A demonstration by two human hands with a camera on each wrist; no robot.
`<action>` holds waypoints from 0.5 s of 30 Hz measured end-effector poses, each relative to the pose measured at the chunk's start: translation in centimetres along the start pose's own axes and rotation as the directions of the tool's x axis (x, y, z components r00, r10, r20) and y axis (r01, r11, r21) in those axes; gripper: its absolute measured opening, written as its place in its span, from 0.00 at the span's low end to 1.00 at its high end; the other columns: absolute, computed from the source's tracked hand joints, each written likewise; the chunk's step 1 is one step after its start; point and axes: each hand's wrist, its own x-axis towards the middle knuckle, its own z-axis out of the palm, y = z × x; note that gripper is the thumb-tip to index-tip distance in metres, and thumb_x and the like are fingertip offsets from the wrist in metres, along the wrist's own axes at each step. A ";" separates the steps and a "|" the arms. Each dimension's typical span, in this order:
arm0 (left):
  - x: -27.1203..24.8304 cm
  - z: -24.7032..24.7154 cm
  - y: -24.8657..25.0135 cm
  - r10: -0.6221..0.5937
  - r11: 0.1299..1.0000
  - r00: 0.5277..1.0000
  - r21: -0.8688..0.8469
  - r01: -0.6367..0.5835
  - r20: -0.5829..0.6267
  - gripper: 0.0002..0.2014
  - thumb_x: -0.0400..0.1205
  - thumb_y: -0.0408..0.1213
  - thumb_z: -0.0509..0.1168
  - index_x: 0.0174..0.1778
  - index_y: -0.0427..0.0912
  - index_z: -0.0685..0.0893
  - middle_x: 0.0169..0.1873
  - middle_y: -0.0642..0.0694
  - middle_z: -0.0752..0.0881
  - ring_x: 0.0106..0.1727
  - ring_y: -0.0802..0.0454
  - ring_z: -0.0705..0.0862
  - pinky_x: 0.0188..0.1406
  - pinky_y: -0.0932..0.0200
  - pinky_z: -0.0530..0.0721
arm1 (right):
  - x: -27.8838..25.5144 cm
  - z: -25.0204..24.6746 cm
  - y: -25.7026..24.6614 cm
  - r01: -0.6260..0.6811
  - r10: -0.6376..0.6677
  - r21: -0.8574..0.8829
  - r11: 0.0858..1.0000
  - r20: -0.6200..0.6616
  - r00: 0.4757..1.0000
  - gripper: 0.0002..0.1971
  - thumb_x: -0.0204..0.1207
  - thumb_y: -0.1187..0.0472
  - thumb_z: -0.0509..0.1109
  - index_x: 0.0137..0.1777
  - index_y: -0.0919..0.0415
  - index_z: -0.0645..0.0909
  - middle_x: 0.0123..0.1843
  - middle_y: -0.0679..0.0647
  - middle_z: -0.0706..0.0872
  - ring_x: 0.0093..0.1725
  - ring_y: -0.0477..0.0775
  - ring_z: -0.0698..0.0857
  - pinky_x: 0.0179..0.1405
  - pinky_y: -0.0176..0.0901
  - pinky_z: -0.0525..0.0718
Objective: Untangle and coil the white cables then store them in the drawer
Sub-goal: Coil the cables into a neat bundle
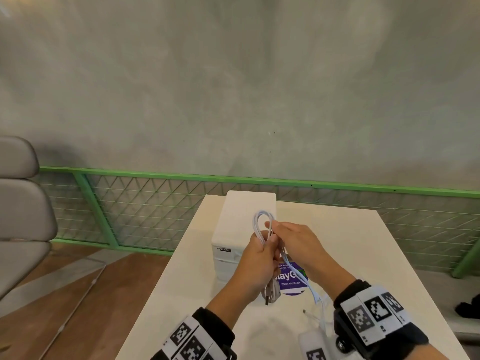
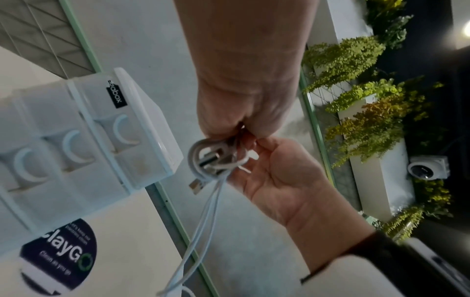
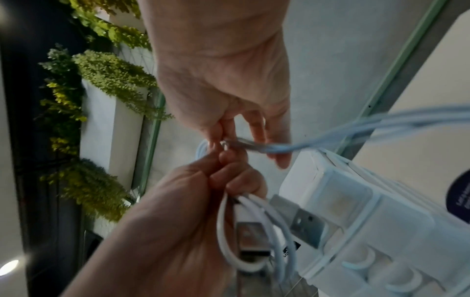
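White cables [image 1: 263,224] looped above the drawer unit [image 1: 233,245]; left hand [image 1: 255,258] gripping, right hand [image 1: 291,239] fingers pinching them

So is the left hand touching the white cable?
Touching. In the head view the left hand grips the looped cable; the right wrist view shows its fingers curled round the strands.

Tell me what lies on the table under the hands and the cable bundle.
Under the white cables a round purple sticker shows on the table, beside the drawer unit. The left hand and hanging strands cover part of the sticker.
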 end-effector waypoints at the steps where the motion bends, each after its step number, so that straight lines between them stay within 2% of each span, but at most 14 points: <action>1: -0.1 0.0 -0.1 0.007 1.000 1.000 0.023 -0.007 0.008 0.12 0.87 0.45 0.50 0.45 0.41 0.71 0.22 0.55 0.74 0.16 0.61 0.77 0.20 0.72 0.73 | 0.0 0.0 -0.1 -0.004 0.004 -0.025 1.000 0.001 1.000 0.17 0.83 0.52 0.56 0.33 0.45 0.78 0.41 0.55 0.85 0.33 0.48 0.81 0.26 0.27 0.79; 3: 0.0 -0.1 -0.1 -0.001 0.999 1.000 0.054 0.001 0.010 0.12 0.87 0.44 0.50 0.43 0.43 0.72 0.23 0.54 0.73 0.16 0.61 0.77 0.21 0.71 0.73 | -0.1 -0.1 -0.3 -0.016 0.018 -0.070 0.997 0.024 1.000 0.16 0.83 0.52 0.54 0.38 0.52 0.79 0.43 0.56 0.84 0.35 0.49 0.81 0.25 0.26 0.80; 5: 0.3 -0.4 0.0 -0.012 1.000 1.000 0.021 0.012 0.008 0.15 0.87 0.44 0.51 0.38 0.42 0.72 0.21 0.53 0.72 0.15 0.61 0.72 0.22 0.68 0.72 | -0.2 0.0 -0.3 -0.009 0.017 -0.097 0.995 0.086 0.996 0.18 0.84 0.50 0.51 0.53 0.58 0.80 0.50 0.60 0.85 0.43 0.54 0.84 0.40 0.38 0.85; 6: 0.4 -0.6 0.1 -0.024 0.999 1.000 -0.025 0.024 -0.001 0.16 0.87 0.43 0.51 0.37 0.40 0.73 0.20 0.52 0.72 0.16 0.62 0.71 0.22 0.67 0.72 | -0.2 0.2 -0.2 0.012 0.000 -0.096 0.995 0.128 0.992 0.19 0.84 0.48 0.50 0.61 0.55 0.78 0.53 0.59 0.86 0.48 0.56 0.85 0.48 0.45 0.85; 7: 0.6 -0.8 0.3 -0.043 0.996 0.999 -0.081 0.042 -0.015 0.17 0.88 0.42 0.51 0.37 0.38 0.75 0.19 0.51 0.74 0.18 0.62 0.72 0.23 0.66 0.73 | -0.3 0.3 -0.1 0.035 -0.022 -0.077 0.996 0.171 0.985 0.19 0.83 0.45 0.50 0.68 0.48 0.73 0.55 0.55 0.86 0.50 0.55 0.85 0.55 0.48 0.85; 8: 0.7 -1.1 0.6 -0.072 0.987 0.997 -0.148 0.067 -0.028 0.17 0.88 0.40 0.51 0.39 0.37 0.78 0.21 0.48 0.78 0.21 0.59 0.76 0.24 0.65 0.76 | -0.4 0.4 0.2 0.044 -0.031 -0.056 0.997 0.217 0.976 0.22 0.82 0.43 0.52 0.75 0.43 0.64 0.57 0.51 0.84 0.52 0.52 0.85 0.57 0.46 0.83; 10: 0.6 -1.5 0.9 -0.141 0.940 0.989 -0.320 0.120 -0.043 0.15 0.87 0.39 0.53 0.42 0.37 0.80 0.24 0.45 0.82 0.25 0.54 0.80 0.28 0.62 0.81 | 0.0 0.5 0.9 0.002 0.027 -0.094 0.996 0.299 0.954 0.38 0.76 0.38 0.60 0.81 0.43 0.46 0.62 0.50 0.82 0.53 0.49 0.84 0.55 0.39 0.80; 11: 0.5 -1.7 0.9 -0.174 0.894 0.984 -0.427 0.139 -0.044 0.14 0.87 0.40 0.54 0.41 0.38 0.80 0.20 0.47 0.79 0.22 0.55 0.78 0.25 0.62 0.80 | 0.1 0.4 1.2 -0.036 0.077 -0.121 0.992 0.352 0.933 0.45 0.72 0.38 0.66 0.81 0.46 0.44 0.62 0.52 0.82 0.50 0.48 0.85 0.51 0.39 0.81; 12: 0.4 -1.8 1.0 -0.204 0.835 0.978 -0.528 0.154 -0.037 0.13 0.86 0.40 0.55 0.40 0.37 0.78 0.16 0.50 0.73 0.17 0.57 0.73 0.20 0.65 0.78 | 0.2 0.4 1.5 -0.087 0.128 -0.115 0.990 0.419 0.899 0.47 0.67 0.39 0.72 0.81 0.50 0.49 0.58 0.53 0.84 0.45 0.48 0.86 0.49 0.43 0.84; 13: 0.4 -1.9 1.0 -0.233 0.779 0.972 -0.604 0.169 -0.029 0.13 0.86 0.40 0.56 0.39 0.37 0.77 0.16 0.51 0.68 0.15 0.58 0.68 0.16 0.67 0.74 | 0.2 0.3 1.8 -0.148 0.162 -0.067 0.987 0.497 0.853 0.44 0.64 0.43 0.75 0.78 0.55 0.61 0.53 0.54 0.86 0.39 0.50 0.87 0.49 0.48 0.86; 14: 0.3 -1.7 1.2 -0.253 0.737 0.967 -0.651 0.182 -0.017 0.14 0.86 0.40 0.56 0.38 0.37 0.77 0.16 0.50 0.65 0.14 0.57 0.66 0.14 0.69 0.71 | 0.0 0.3 2.0 -0.211 0.169 0.011 0.977 0.561 0.811 0.33 0.64 0.49 0.76 0.68 0.60 0.73 0.47 0.55 0.87 0.35 0.53 0.87 0.47 0.52 0.87; 15: 0.2 -1.6 1.2 -0.264 0.716 0.964 -0.673 0.187 -0.013 0.14 0.86 0.40 0.56 0.37 0.37 0.77 0.16 0.50 0.63 0.14 0.57 0.64 0.14 0.69 0.70 | -0.2 0.2 2.0 -0.260 0.164 0.076 0.963 0.603 0.781 0.21 0.65 0.55 0.74 0.57 0.62 0.80 0.42 0.56 0.88 0.30 0.54 0.86 0.41 0.51 0.88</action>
